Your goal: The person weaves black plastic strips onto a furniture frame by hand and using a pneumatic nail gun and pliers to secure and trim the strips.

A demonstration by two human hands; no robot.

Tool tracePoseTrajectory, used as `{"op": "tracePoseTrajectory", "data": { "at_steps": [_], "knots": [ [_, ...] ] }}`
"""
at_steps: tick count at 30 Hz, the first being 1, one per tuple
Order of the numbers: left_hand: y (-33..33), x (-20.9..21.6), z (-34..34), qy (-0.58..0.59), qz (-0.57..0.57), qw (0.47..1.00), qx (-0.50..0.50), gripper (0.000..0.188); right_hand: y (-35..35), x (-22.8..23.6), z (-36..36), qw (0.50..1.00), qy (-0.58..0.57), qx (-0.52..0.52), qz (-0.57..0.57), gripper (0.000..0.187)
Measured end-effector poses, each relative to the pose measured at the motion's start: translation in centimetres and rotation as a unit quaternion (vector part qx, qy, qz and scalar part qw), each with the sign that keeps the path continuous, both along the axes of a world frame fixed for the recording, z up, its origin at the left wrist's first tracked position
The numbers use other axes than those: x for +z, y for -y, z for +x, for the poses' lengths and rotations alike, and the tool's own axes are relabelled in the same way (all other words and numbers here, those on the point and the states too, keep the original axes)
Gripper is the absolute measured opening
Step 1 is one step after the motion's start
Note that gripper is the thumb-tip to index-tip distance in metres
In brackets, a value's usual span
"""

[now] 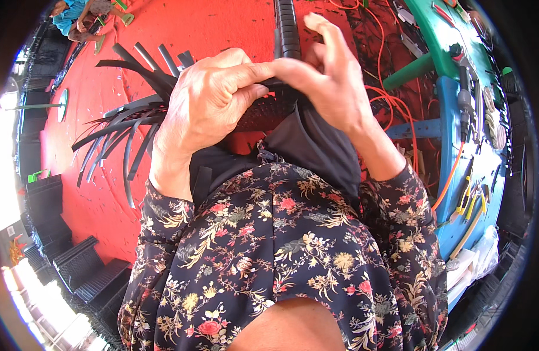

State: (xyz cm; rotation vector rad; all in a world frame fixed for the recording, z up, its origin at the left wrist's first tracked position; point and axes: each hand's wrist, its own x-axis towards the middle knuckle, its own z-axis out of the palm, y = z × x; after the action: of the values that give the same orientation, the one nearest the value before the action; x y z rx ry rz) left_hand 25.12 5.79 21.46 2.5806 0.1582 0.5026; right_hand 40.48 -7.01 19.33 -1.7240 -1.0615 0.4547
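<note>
My left hand (208, 96) is closed in a pinch, thumb and forefinger pressed together above my lap. What lies between them, if anything, is hidden. My right hand (336, 76) is slightly blurred, its fingers apart and one pointing up and away; its thumb side meets the left fingertips. Under both hands is a black woven piece (263, 116), mostly covered. A black ribbed, wrapped handle (286, 29) rises beyond them between the hands. Loose black flat strips (126, 120) fan out to the left from behind my left hand and wrist.
At the right, a blue table (450, 111) and a green one (436, 35) hold pliers (465, 193) and corded tools (465, 99). Orange cords (392, 102) run over the red floor (82, 205). Stacked black woven pieces (97, 269) stand lower left. Another person (79, 20) sits far left.
</note>
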Motion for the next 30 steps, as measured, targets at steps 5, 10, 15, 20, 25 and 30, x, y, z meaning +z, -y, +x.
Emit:
{"op": "tracePoseTrajectory", "data": {
  "at_steps": [5, 10, 15, 20, 25, 30],
  "knots": [
    [0.6, 0.4, 0.4, 0.002, -0.006, 1.000, 0.007, 0.029, -0.4, -1.2, 0.7, 0.996, 0.039, 0.060, 0.045, 0.064],
    [1.2, 0.7, -1.6, -0.009, -0.026, 1.000, 0.011, 0.033, 0.1, -2.0, -0.2, 0.987, -0.076, 0.084, 0.114, 0.062],
    [1.4, 1.0, -2.0, -0.014, -0.028, 0.999, 0.016, 0.034, 0.8, -2.9, -1.1, 0.965, -0.192, 0.086, 0.156, 0.056],
    [1.5, 1.0, -2.3, -0.009, -0.020, 1.000, 0.020, 0.035, 0.9, -1.4, -1.8, 0.982, -0.143, 0.072, 0.095, 0.064],
    [1.6, 1.3, -2.4, -0.018, -0.023, 0.999, 0.017, 0.035, 0.4, -0.7, -3.0, 0.946, -0.279, 0.070, 0.151, 0.065],
    [1.4, 1.4, -2.4, -0.025, -0.031, 0.999, 0.016, 0.035, 1.8, -4.3, -1.2, 0.851, -0.448, 0.114, 0.248, 0.057]
  ]
}}
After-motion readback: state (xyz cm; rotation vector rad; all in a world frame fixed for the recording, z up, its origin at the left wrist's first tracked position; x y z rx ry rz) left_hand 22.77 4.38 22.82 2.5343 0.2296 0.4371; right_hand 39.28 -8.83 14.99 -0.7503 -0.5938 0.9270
